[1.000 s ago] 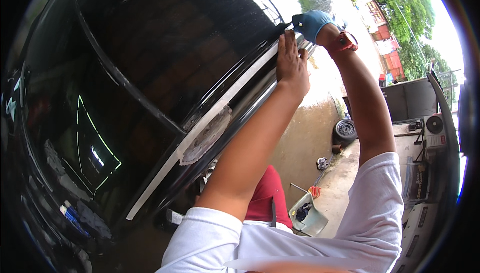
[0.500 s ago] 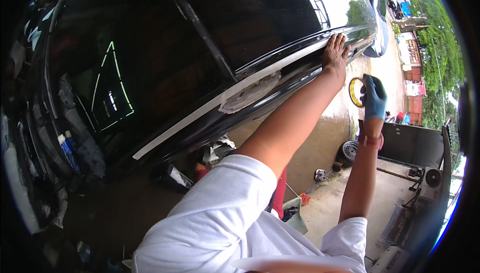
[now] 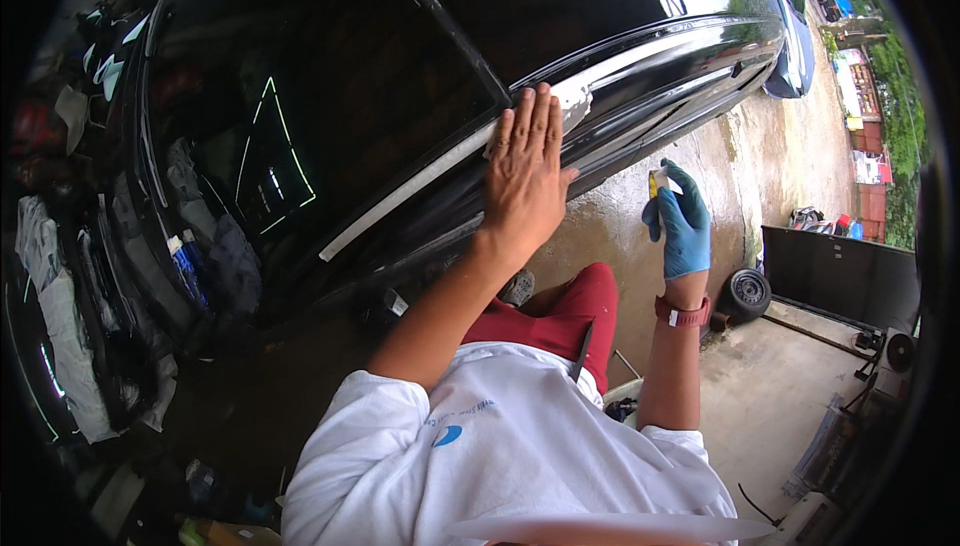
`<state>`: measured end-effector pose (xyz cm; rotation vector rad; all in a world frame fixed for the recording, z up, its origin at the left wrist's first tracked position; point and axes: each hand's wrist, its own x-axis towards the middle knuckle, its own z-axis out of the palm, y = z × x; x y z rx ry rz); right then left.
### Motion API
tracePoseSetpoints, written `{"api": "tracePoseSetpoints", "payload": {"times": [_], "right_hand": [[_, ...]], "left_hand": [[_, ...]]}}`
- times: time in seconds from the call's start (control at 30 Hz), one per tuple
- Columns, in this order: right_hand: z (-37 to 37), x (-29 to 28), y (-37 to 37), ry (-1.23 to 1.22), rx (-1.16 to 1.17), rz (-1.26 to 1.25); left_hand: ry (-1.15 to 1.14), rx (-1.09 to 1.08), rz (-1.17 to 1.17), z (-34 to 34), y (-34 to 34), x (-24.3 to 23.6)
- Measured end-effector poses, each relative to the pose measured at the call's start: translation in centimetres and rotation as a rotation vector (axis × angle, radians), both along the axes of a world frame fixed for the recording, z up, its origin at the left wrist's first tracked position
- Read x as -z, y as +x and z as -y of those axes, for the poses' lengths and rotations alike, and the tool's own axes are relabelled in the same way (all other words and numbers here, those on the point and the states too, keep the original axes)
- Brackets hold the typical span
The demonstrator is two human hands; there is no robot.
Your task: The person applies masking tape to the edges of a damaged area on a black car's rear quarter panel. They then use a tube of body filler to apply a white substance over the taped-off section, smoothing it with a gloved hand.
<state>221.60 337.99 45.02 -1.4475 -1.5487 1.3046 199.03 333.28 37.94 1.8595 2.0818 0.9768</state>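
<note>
Left hand: bare, spread flat with fingers extended, palm down, just above the centre of the frame; it grasps nothing and lies over the pale tape strip. Right hand: blue-gloved, right of centre, closed between thumb and fingers on a tape roll, seen nearly edge-on, apart from the car.

Strip location: diagonal on the black car, below the window, lower end left of centre; past my fingers it merges with glare, so I cannot tell its far end. A whitish patch shows beside my fingertips.

Handling (judged): roll light and fairly stiff, best pinched across the rim. Strip thin, limp, easily torn or creased; best taken by an end, lightly. Glossy paint probably slick.

Count: two hands, one glove, one red wristband, one roll, one strip, one visible patch, one loose wheel at the right
</note>
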Motion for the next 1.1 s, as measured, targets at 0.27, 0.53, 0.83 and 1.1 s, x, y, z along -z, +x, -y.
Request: {"api": "tracePoseSetpoints", "payload": {"times": [0.27,0.53,0.83,1.1], "right_hand": [[4.2,3.0,-1.2,-0.109,-0.227,-0.064],[8.5,3.3,-5.1,-0.236,-0.533,-0.121],[11.0,2.9,-9.0,-0.396,-0.766,-0.226],[13.6,2.3,-9.5,0.129,-1.0,0.17]], "left_hand": [[-0.086,-0.075,-0.042,9.9,-4.1,2.3],[-0.233,-0.242,-0.127,21.1,-8.3,6.8],[0.06,-0.198,0.786,20.8,-5.2,1.5],[0.094,-0.079,1.125,19.7,-3.6,4.6]]}}
